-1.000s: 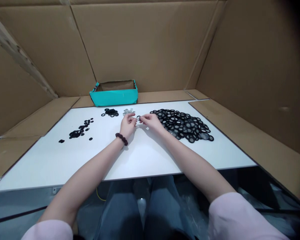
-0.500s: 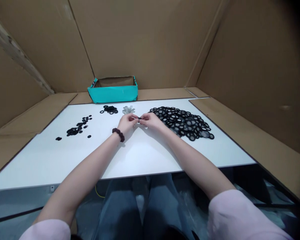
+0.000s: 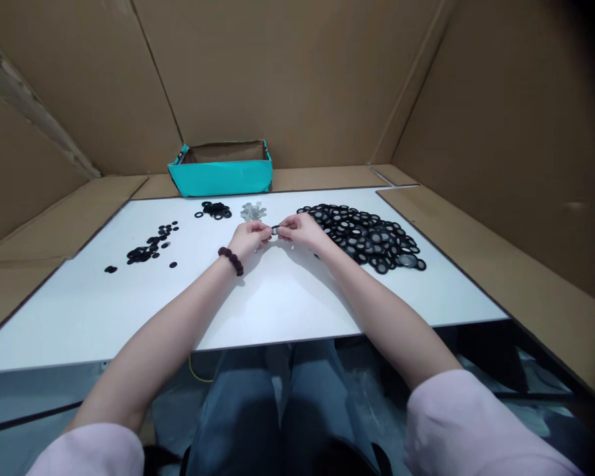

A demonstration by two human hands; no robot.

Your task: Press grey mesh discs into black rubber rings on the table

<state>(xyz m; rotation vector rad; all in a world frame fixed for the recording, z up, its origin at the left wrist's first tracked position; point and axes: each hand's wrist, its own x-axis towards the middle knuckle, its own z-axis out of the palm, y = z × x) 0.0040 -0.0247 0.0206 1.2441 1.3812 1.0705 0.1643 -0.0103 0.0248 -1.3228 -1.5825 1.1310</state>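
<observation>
My left hand [image 3: 250, 237] and my right hand [image 3: 300, 231] meet above the middle of the white table, fingertips pinched on one small disc [image 3: 276, 230] with a black rim and a pale centre. Its far and near edges show between the fingers; the sides are covered. Just right of my right hand spreads a large heap of black-rimmed discs with pale centres [image 3: 361, 237]. Behind my left hand lies a small pile of clear discs [image 3: 253, 211], and left of that a cluster of black rings [image 3: 216, 210].
Small solid black discs [image 3: 143, 253] lie scattered on the left of the white table [image 3: 277, 311]. A turquoise-fronted open box [image 3: 221, 178] stands at the back edge. Cardboard walls [image 3: 297, 79] enclose the back and sides.
The disc between my fingertips has turned from edge-on to showing its pale centre. My hands have parted slightly. The whole view has shifted a little.
</observation>
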